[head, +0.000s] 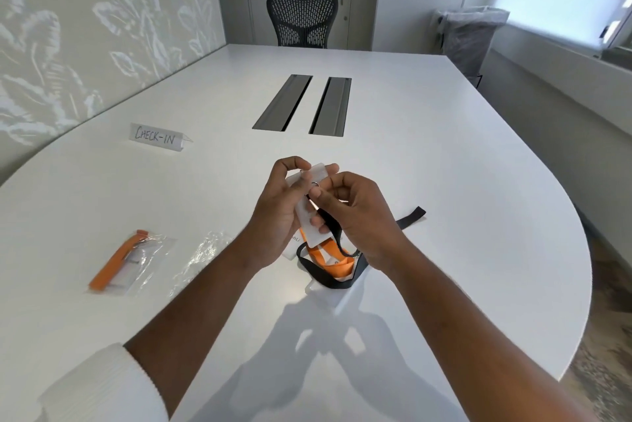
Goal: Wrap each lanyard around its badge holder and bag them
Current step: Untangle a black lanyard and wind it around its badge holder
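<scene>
Head: badge holder (313,202) between left hand (278,216), right hand (359,216).

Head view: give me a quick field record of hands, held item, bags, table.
left hand: holds clear badge holder above the table
right hand: pinches black lanyard near its ring at the holder
black lanyard tail: trails onto table, unwrapped
orange lanyard: on table under the hands, loose
filled bag: left, holds an orange lanyard set
empty bag: flat, beside filled bag
sign: reads CHECK-IN
</scene>
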{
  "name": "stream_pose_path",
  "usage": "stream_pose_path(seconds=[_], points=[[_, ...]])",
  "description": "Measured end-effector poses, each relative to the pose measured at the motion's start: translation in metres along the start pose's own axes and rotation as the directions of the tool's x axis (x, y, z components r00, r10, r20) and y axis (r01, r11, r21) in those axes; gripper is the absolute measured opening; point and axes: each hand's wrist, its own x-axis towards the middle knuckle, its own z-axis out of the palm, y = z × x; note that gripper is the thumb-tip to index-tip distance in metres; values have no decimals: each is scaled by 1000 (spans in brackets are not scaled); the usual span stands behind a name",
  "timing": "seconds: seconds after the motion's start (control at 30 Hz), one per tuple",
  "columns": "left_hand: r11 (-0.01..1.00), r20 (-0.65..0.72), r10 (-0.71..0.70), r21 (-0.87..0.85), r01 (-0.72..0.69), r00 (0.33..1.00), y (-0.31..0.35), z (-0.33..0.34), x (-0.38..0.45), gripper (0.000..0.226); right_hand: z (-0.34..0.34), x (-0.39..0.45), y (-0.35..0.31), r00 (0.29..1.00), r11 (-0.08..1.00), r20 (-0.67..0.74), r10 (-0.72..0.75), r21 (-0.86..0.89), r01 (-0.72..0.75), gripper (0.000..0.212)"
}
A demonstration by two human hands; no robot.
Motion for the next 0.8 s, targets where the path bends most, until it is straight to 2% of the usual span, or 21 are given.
stream_pose_path(seconds=[0.07,0.2,0.37,0.5,0.7,0.8], points=[[999,11,6,36,-7,1000,1,1,0,9,2,-4,1,999,999,37,24,21,-25,26],[994,0,22,105,-22,1000,-1,-1,0,17,3,-10,7,994,997,82,75,3,-76,40],[993,-62,50,112,-43,997,3,-5,4,20,-1,-16,11,977,988,152,152,17,-156,32],[991,-160,90,116,-72,983,13,-12,9,26,-2,-19,16,972,979,118,204,-46,-200,32],[996,-273,88,49,-78,958,16,-17,11,30,1,-19,22,981,955,47,190,-238,-174,32],[997,-305,53,-30,-65,951,16,-16,11,29,1,-19,22,982,962,49,181,-219,-166,32]])
